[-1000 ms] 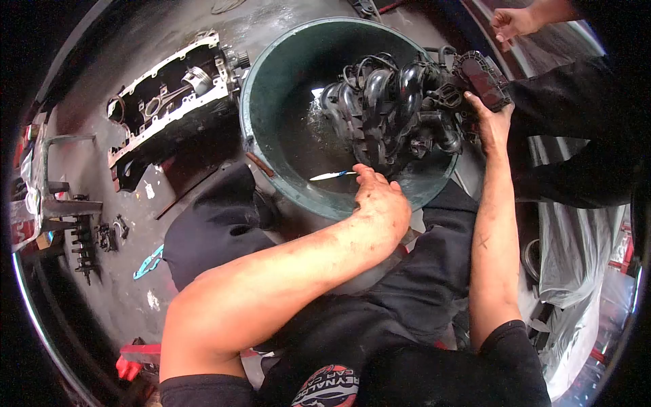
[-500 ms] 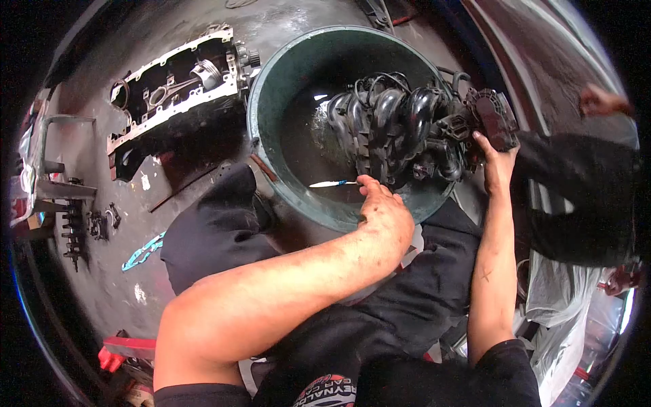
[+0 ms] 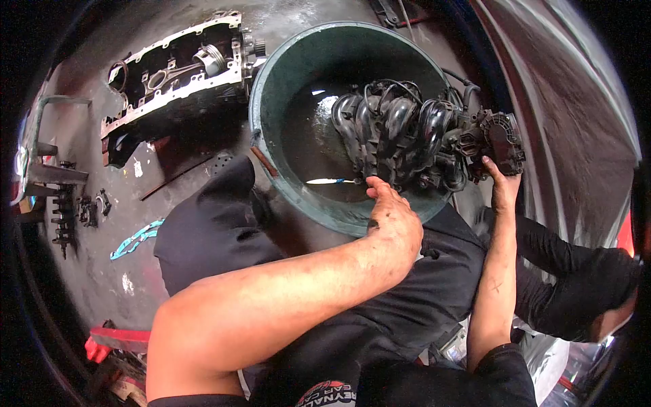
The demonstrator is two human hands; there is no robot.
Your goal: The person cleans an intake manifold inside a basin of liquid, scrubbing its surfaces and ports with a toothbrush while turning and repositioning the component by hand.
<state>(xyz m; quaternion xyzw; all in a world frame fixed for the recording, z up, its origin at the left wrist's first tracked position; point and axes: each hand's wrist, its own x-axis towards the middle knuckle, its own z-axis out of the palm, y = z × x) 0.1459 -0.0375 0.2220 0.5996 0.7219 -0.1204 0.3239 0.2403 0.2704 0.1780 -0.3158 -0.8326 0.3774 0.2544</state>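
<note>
A black plastic intake manifold (image 3: 397,125) with curved runners lies tilted in a green round tub (image 3: 266,74), its right end jutting over the rim. My right hand (image 3: 503,186) grips the throttle-body end (image 3: 502,142), thumb on top and the other fingers hidden beneath. At the manifold's lower edge is my left hand (image 3: 395,214), its fingers bent against the part, with smudges on the skin. A slim white and blue brush-like tool (image 3: 329,181) shows just left of those fingertips; its right end is hard to make out. Dark liquid appears in the tub.
An engine block (image 3: 176,74) with a piston and connecting rod stands at upper left. A crankshaft-like part (image 3: 63,217) and a blue gasket-like strip (image 3: 135,239) are at far left. A dark-clothed person (image 3: 576,278) is close at right, beside plastic sheeting (image 3: 569,95).
The manifold's right end has come down and slightly right with my right hand. My left hand has shifted slightly right. The person at right has moved lower in view.
</note>
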